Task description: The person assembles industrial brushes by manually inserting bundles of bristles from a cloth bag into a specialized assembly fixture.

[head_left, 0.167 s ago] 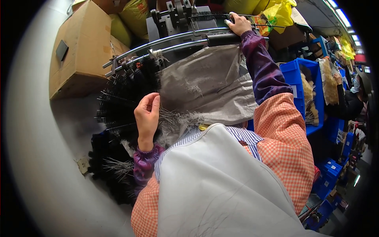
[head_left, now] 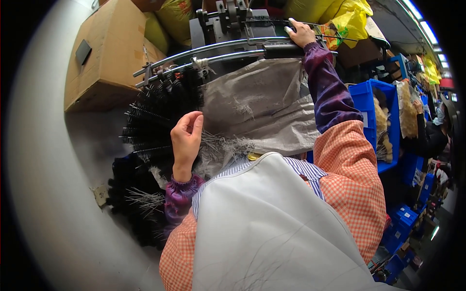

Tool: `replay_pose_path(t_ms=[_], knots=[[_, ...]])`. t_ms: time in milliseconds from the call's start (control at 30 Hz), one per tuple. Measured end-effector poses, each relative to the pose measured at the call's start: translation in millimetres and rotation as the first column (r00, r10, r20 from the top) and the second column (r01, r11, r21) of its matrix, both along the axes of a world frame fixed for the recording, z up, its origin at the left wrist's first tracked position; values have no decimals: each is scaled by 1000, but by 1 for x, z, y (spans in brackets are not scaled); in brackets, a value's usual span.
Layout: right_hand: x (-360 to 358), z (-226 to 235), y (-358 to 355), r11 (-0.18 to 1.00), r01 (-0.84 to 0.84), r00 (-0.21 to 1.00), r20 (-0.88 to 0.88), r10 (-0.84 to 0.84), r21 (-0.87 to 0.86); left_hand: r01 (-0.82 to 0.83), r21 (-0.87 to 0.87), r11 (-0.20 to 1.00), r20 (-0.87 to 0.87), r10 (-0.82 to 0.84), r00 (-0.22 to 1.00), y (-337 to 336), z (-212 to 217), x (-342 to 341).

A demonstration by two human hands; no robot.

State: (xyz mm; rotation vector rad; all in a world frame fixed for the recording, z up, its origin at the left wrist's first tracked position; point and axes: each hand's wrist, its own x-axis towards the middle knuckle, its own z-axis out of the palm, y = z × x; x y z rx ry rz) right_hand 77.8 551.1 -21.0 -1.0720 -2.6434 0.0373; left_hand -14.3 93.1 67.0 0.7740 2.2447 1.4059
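My left hand (head_left: 185,140) hovers with curled fingers beside a dense pile of black bottle brushes (head_left: 158,114) with wire stems, just over the frayed edge of a grey woven sack (head_left: 264,109); whether it holds anything I cannot tell. My right hand (head_left: 302,32) reaches far forward and rests on a thin black brush lying on the dark metal machine (head_left: 228,24) above two curved steel rails (head_left: 213,51). More black brushes (head_left: 133,203) lie heaped lower left.
A large cardboard box (head_left: 104,53) stands at the back left. Yellow bags (head_left: 340,14) sit behind the machine. Blue plastic crates (head_left: 376,114) with pale bristle bundles stand to the right. Another person in dark clothes (head_left: 432,131) is at the far right.
My left hand has shifted slightly toward the brush pile. The right hand stays on the machine top.
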Motion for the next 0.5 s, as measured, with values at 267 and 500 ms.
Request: replay_pose_path(t_ms=[267, 500], knots=[[-5, -7, 6, 1000, 2, 1000, -12, -2, -31, 1, 6, 1000, 5, -1, 1000, -3, -1, -1], [-10, -9, 1, 996, 0, 999, -33, -3, -92, 15, 2, 1000, 21, -15, 1000, -2, -5, 0]])
